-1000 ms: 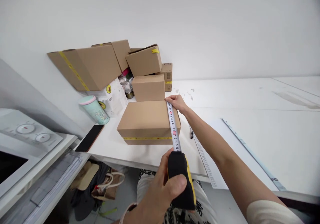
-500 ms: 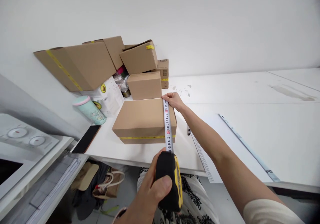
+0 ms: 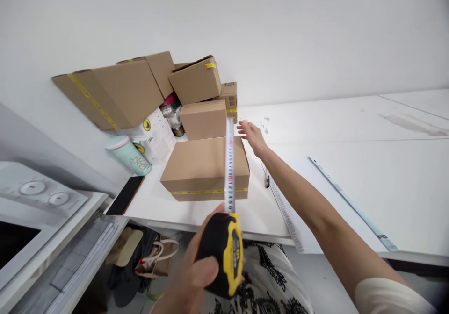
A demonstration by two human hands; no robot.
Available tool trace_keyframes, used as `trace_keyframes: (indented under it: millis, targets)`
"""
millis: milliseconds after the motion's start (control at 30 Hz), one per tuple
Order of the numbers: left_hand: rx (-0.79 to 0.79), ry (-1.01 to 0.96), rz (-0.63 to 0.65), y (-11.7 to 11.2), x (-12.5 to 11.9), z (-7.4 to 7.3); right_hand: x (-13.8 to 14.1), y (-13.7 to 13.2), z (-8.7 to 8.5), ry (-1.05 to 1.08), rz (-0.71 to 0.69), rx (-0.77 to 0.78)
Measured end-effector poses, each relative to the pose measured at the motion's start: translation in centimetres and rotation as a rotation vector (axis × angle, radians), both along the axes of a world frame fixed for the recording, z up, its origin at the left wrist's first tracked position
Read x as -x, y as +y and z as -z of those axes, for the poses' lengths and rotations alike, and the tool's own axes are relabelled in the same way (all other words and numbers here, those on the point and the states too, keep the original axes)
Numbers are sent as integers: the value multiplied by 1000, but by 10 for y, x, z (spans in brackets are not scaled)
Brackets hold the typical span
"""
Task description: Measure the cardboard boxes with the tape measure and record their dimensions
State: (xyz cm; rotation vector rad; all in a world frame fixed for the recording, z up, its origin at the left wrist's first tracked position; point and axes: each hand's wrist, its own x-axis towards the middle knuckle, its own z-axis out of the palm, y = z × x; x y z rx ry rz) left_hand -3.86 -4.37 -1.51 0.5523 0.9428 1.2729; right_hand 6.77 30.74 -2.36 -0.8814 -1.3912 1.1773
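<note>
My left hand (image 3: 196,262) is wrapped round the black and yellow case of a tape measure (image 3: 220,253). Its white blade (image 3: 230,164) sticks out away from me over a closed cardboard box (image 3: 199,164) with yellow tape along its front; the blade is slightly blurred. Just right of the blade's far end, my right hand (image 3: 251,134) is raised with its fingers apart, holding nothing. It hovers past the box's back right corner and does not touch the blade.
More cardboard boxes (image 3: 206,120) are stacked behind. At left are a mint tumbler (image 3: 131,156), a dark phone-like slab (image 3: 125,196) and a white appliance (image 3: 38,197). A spiral notebook (image 3: 298,206) with a blue-edged strip (image 3: 351,202) lies right, a small black-handled item (image 3: 267,181) beside it.
My right hand has let go of the blade's end and drawn back to the right with fingers opened. The tape measure has tilted and shifted left, its blade lifting off the box's far edge.
</note>
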Motion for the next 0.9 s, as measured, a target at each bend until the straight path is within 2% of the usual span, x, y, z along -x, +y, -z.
trace_keyframes:
  millis: [100,200,300,400,467,533,600,667,767,833,900]
  targets:
    - [-198,234,-290,-8,28,5,-24,-23,3,55,95,61]
    - [-355,508,-523,-6,67,12,-48,-55,22,-35,75,146]
    - [-387,616,-567,12,106,26,-64,-85,52,-129,33,213]
    - [-386,474,-609,38,132,44,-67,-107,77,-189,-13,255]
    - [-409,382,-600,53,138,52,-63,-119,82,-199,-64,266]
    - [-429,319,-582,63,138,52,-60,-128,76,-193,-135,272]
    - [-454,284,-589,67,134,44,-59,-135,59,-199,-189,253]
    - [-498,276,-611,67,128,27,-62,-141,37,-215,-202,190]
    - [-594,281,-629,69,122,-5,-71,-142,3,-195,-151,75]
    - [-656,283,-631,75,120,-24,-74,-137,-12,-174,-88,26]
    - [-670,283,-615,86,117,-37,-73,-129,-17,-171,-37,24]
